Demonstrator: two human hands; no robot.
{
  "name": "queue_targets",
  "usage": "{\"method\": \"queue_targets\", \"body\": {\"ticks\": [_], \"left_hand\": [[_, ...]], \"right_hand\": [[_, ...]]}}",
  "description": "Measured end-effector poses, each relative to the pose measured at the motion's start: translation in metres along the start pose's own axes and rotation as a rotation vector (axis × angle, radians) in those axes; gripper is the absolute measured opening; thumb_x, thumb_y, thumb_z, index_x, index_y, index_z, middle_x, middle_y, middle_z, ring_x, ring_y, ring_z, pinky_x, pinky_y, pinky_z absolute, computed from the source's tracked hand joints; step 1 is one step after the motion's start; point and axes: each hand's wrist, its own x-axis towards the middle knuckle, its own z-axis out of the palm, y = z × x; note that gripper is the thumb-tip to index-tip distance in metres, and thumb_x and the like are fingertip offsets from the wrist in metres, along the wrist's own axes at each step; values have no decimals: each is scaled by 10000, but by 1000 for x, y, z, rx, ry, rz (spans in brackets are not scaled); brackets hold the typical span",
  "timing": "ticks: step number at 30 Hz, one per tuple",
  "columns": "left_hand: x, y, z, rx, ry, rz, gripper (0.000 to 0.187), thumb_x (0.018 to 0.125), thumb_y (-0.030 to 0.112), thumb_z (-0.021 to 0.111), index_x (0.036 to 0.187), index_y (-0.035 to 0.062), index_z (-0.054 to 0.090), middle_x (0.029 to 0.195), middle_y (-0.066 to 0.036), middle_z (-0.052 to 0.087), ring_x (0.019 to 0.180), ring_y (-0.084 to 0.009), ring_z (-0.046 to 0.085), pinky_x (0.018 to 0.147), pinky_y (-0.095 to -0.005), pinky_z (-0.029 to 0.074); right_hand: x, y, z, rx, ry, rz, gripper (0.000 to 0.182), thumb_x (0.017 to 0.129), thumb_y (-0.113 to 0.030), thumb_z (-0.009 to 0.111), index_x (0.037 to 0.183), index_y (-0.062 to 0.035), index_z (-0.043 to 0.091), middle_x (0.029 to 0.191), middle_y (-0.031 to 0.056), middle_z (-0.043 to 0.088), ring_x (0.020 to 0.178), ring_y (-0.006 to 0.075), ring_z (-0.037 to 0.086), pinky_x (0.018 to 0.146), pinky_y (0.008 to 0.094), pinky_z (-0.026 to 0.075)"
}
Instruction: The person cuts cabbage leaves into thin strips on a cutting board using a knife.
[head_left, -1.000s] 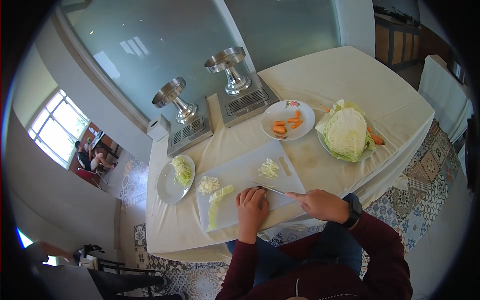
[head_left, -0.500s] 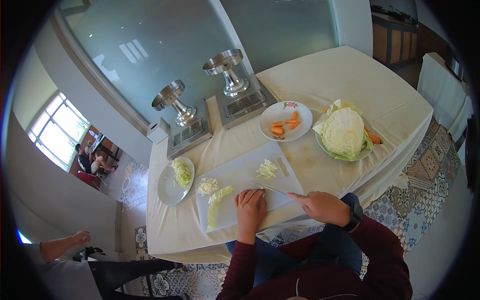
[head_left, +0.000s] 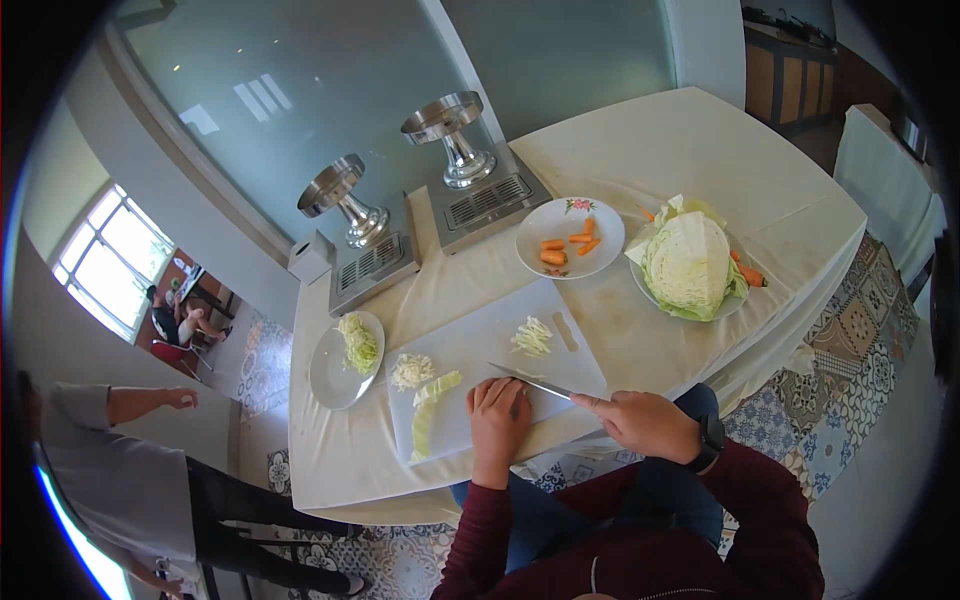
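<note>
My right hand [head_left: 650, 424] grips a kitchen knife [head_left: 533, 380] by its handle, the blade pointing left over the white cutting board [head_left: 480, 340]. My left hand [head_left: 498, 415] is closed on the board just below the blade, with fingers curled over a piece of cabbage that is mostly hidden. Left of that hand lies a strip of cabbage leaf [head_left: 428, 412], with a heap of chopped cabbage [head_left: 411, 371] above it. Thin cabbage shreds [head_left: 532, 337] lie near the board's handle slot.
A plate [head_left: 330, 385] of shredded cabbage [head_left: 358, 343] stands left of the board. Behind it are a flowered plate [head_left: 540, 222] with carrot pieces [head_left: 553, 257], a cabbage head [head_left: 688, 262] on another plate, and two metal stands [head_left: 366, 222] [head_left: 468, 165]. A person [head_left: 130, 470] stands at left.
The knife blade has lifted slightly and shifted left beside my left hand, my right hand following slightly. The standing person at left has come further into view.
</note>
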Motion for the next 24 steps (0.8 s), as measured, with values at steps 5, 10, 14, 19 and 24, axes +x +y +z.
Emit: {"method": "queue_targets", "body": {"ticks": [5, 10, 14, 19, 24], "left_hand": [[-1, -2, 2, 5, 0, 4, 187, 783, 61, 727, 969, 75, 732, 1028, -64, 723, 1035, -270, 652, 970, -439, 452], [-1, -2, 2, 1, -3, 2, 183, 784, 63, 727, 967, 72, 734, 1032, -64, 727, 1035, -270, 653, 975, -439, 451], [-1, -2, 1, 1, -5, -4, 187, 787, 63, 727, 973, 76, 737, 1037, -61, 729, 1038, -268, 654, 979, -436, 451], [0, 0, -1, -12, -6, -2, 201, 790, 61, 723, 989, 86, 743, 1037, -54, 728, 1031, -267, 651, 978, -431, 451], [0, 0, -1, -16, -4, 5, 215, 791, 52, 716, 1000, 92, 747, 1028, -48, 725, 1013, -265, 651, 967, -427, 454]], "right_hand": [[-2, -1, 4, 9, 22, -11, 581, 959, -142, 537, 1531, -212, 461, 809, 191, 632, 700, 375, 655, 642, 486, 528], [-4, -3, 2, 14, 15, -9, 583, 957, -136, 542, 1530, -208, 461, 801, 192, 633, 700, 379, 654, 646, 487, 529], [-8, -1, 2, 33, 9, -5, 578, 958, -134, 541, 1527, -199, 464, 789, 200, 631, 703, 386, 653, 647, 491, 523], [-15, -1, -7, 100, -21, -5, 573, 955, -120, 533, 1523, -151, 462, 792, 232, 636, 715, 413, 649, 655, 505, 513], [-14, 1, -19, 165, -51, -9, 574, 937, -89, 522, 1508, -88, 467, 799, 267, 652, 730, 437, 651, 682, 524, 513]]}}
